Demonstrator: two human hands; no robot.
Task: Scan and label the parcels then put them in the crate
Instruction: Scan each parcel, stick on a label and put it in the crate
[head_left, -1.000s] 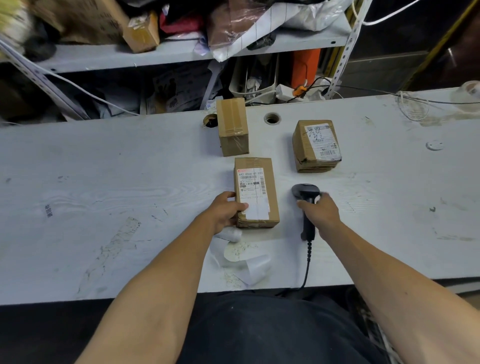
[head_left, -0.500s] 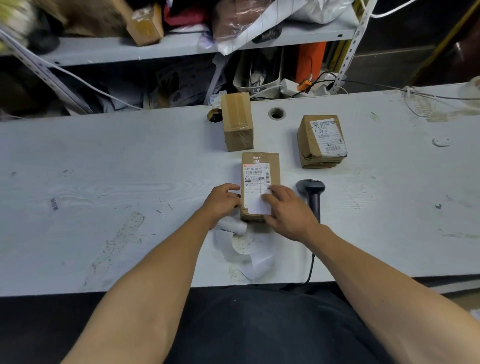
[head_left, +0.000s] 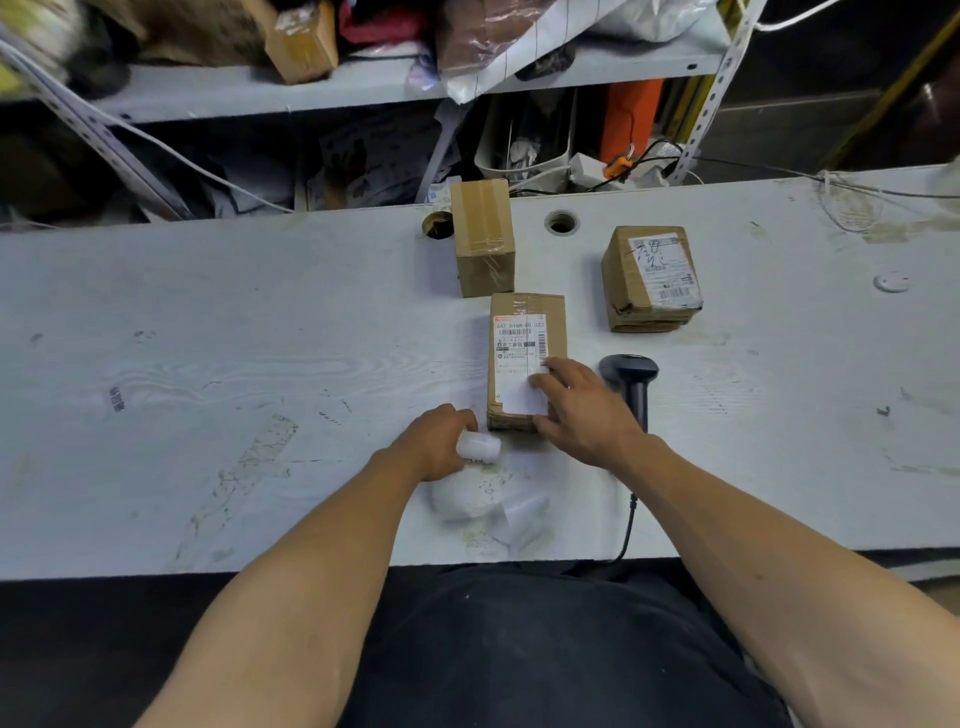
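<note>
Head view: three parcels; right hand (head_left: 584, 415) rests flat-fingered on the centre parcel (head_left: 524, 332). Left hand (head_left: 436, 441) grips one label roll (head_left: 480, 447). One scanner (head_left: 631, 376) lies just right.

I see two bare forearms, no sleeves down to the wrists, no watch or gloves. The left hand (head_left: 434, 447) and right hand (head_left: 584, 415) are bare too. Below the table (head_left: 208, 338) edge, my person wears dark, plain black clothing (head_left: 519, 649).
</note>
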